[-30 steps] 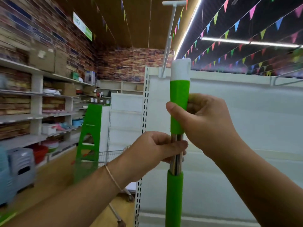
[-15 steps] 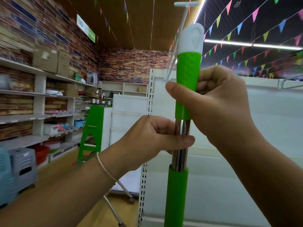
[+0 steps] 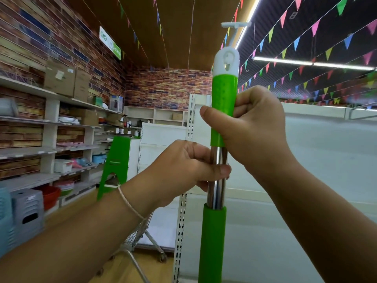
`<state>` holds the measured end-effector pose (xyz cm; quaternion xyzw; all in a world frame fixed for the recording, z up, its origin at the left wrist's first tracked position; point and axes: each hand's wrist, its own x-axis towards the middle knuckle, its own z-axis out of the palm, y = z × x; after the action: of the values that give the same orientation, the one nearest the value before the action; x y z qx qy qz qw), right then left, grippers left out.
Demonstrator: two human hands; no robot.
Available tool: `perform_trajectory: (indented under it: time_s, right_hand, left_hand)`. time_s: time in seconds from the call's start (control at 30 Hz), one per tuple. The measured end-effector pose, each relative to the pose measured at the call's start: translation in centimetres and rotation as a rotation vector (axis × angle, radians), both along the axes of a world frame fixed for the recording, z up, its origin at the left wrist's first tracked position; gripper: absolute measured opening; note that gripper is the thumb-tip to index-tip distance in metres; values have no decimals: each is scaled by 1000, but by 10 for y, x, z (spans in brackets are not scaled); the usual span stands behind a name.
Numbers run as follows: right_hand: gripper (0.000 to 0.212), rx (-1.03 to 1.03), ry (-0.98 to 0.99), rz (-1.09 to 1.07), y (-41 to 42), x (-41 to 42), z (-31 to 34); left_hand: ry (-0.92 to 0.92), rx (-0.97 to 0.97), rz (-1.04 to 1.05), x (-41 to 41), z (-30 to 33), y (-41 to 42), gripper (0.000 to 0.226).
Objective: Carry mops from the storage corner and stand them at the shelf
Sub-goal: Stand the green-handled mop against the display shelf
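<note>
Mop handle [image 3: 217, 180]: upright in the middle of the view, close to the camera, its lower end out of sight below; parts from the top are a white cap with a hanging hole, a green grip, a bare chrome tube and a second green sleeve. Right hand [image 3: 253, 131]: fingers and thumb wrapped round the upper green grip, just under the white cap. Left hand [image 3: 183, 170]: clamped on the chrome tube between the two green sections, thumb laid across its front; a thin cord bracelet sits on the wrist. White shelf unit [image 3: 326, 160]: directly behind the handle, with a perforated upright post [image 3: 180, 221] at its left edge. Shopping trolley [image 3: 138, 240]: wire frame, low down, partly hidden by the left forearm. Green stepladder [image 3: 114, 164]: standing further back on the left. Wall shelving [image 3: 40, 123]: far left, holding boxes and plastic ware.
</note>
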<state>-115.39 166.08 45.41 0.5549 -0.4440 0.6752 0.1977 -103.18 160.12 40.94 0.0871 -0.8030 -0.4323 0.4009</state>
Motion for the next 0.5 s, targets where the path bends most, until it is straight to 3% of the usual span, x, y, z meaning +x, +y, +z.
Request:
perform_trajectory:
  time_s: [0.2, 0.5]
  right_hand:
    - [42, 55, -50, -16, -19, -8, -6]
    - [39, 192, -122, 12, -58, -33, -11]
  left_hand:
    - [-51, 35, 67, -12, -4, -16, 10]
    - [-95, 32, 158, -39, -12, -61, 19]
